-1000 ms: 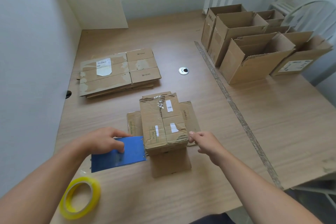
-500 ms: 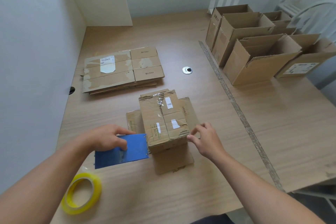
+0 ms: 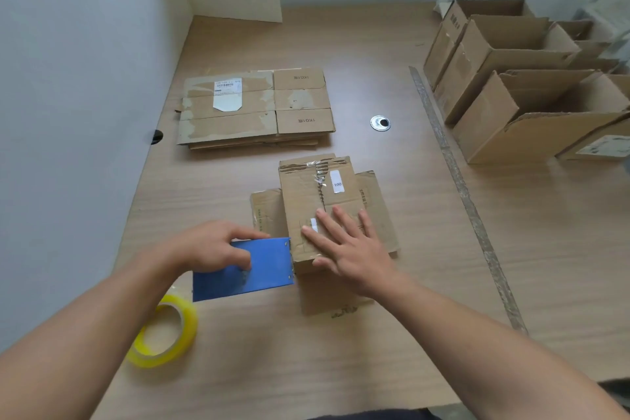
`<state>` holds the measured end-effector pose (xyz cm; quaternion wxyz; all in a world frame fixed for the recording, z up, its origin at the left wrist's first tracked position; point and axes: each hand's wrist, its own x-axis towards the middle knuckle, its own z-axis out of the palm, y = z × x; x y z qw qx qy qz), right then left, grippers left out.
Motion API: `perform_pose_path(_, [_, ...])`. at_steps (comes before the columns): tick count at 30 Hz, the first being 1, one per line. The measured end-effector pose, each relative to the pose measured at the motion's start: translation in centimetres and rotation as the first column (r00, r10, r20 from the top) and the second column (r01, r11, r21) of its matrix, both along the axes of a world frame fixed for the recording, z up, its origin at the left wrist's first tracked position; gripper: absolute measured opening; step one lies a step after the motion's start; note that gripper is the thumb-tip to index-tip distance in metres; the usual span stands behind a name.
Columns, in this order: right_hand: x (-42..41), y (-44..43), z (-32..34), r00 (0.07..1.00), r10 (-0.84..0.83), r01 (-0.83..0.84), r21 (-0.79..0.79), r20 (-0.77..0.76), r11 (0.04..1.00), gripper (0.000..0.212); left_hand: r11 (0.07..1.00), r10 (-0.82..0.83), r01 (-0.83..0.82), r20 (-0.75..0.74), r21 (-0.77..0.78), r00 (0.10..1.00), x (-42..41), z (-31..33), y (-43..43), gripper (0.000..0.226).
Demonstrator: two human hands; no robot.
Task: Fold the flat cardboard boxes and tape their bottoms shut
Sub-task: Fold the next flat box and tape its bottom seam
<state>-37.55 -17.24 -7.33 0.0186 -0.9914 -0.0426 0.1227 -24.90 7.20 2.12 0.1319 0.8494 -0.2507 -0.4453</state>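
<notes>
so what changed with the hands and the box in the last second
The right hand left the near right corner of the box and now lies flat, fingers spread, on its top flaps. The left hand still holds the blue tool against the box's left side. Yellow tape roll, flat stack and folded boxes are unmoved.

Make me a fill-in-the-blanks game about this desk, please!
The roll of tape is ____ in colour. The left hand holds a flat tool coloured ____. The right hand presses flat on a box made of ____. The box's white sticker reads ____.
Missing words: yellow, blue, cardboard, 100.
</notes>
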Motion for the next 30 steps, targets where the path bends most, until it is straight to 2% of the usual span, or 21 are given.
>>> perform_pose_path(7, [-0.3, 0.4, 0.4, 0.997, -0.003, 0.007, -0.041, 0.083, 0.999, 0.061, 0.986, 0.086, -0.099, -0.101, -0.136, 0.991, -0.1, -0.6, 3.7, 0.062])
perform_pose_path(12, [-0.2, 0.1, -0.1, 0.999, 0.001, 0.0, -0.027, 0.047, 1.0, 0.061, 0.974, 0.1, -0.118, -0.103, -0.192, 0.99, -0.1, -0.7, 5.9, 0.057])
perform_pose_path(16, [-0.2, 0.3, -0.1, 0.999, -0.016, 0.016, -0.021, 0.03, 1.0, 0.061, 0.975, 0.151, -0.164, -0.092, -0.15, 0.984, 0.5, -0.9, 7.5, 0.054])
perform_pose_path(23, [-0.1, -0.2, -0.8, 1.0, -0.02, 0.021, -0.053, 0.003, 0.998, 0.061, 0.996, 0.088, -0.088, 0.005, 0.008, 0.996, 1.7, -2.1, 3.2, 0.049])
perform_pose_path(30, [0.1, -0.4, -0.9, 0.999, -0.025, 0.024, -0.021, -0.035, 0.999, 0.055, 0.998, 0.021, -0.023, 0.032, 0.061, 0.999, 1.6, -2.8, 0.3, 0.05])
